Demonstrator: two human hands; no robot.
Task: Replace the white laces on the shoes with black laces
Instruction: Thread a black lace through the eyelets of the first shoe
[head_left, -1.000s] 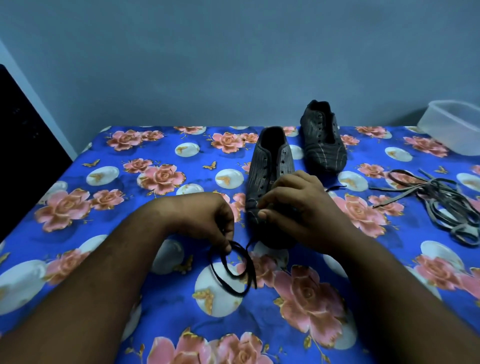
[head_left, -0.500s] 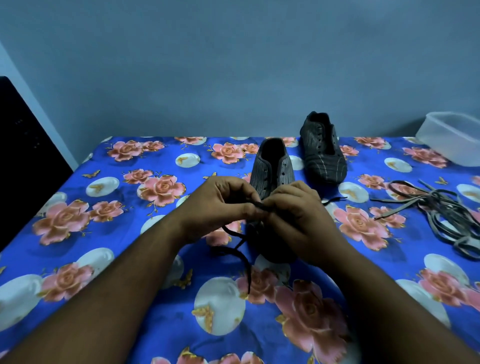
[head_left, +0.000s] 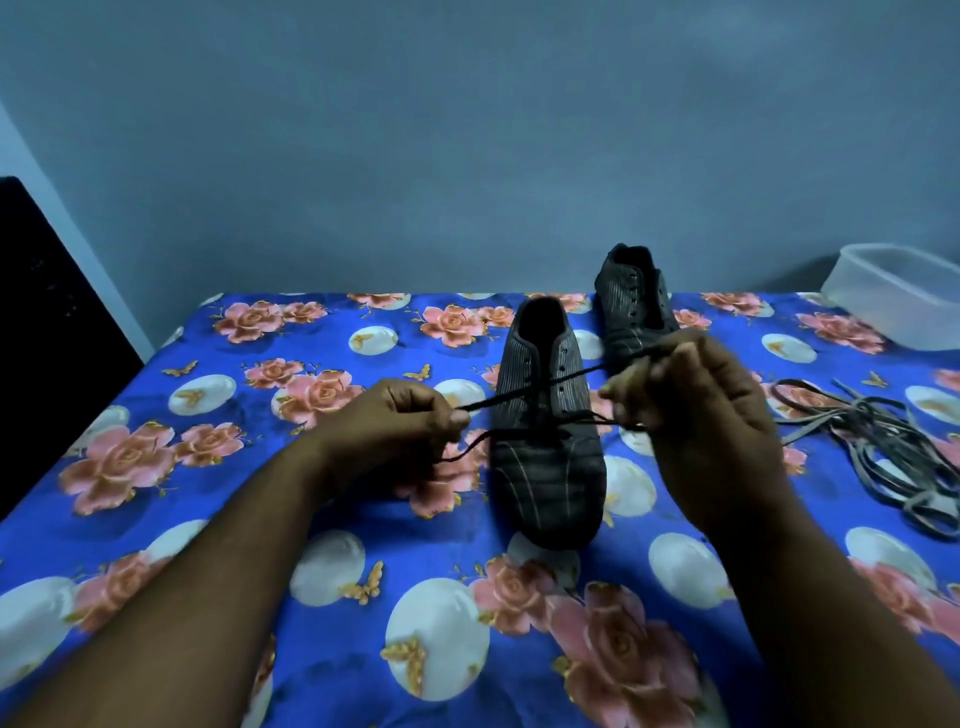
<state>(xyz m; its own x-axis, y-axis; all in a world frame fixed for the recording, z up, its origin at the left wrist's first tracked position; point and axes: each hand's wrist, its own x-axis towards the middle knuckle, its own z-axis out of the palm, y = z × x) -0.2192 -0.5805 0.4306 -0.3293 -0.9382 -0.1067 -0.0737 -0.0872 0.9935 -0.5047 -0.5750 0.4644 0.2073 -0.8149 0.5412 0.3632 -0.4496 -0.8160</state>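
I have the black lace through the near shoe at mid-surface, my left hand and right hand each pinching an end, pulled taut sideways (lowest eyelets, I judge). Next I should cross the ends into the following eyelets.

Dark striped shoe at mid-bed, toe toward the near edge; thin black lace across it, one end in each hand. Second dark shoe behind and right, by the far edge. Tangled pale flat laces along the right edge; translucent plastic tub at the far right corner.
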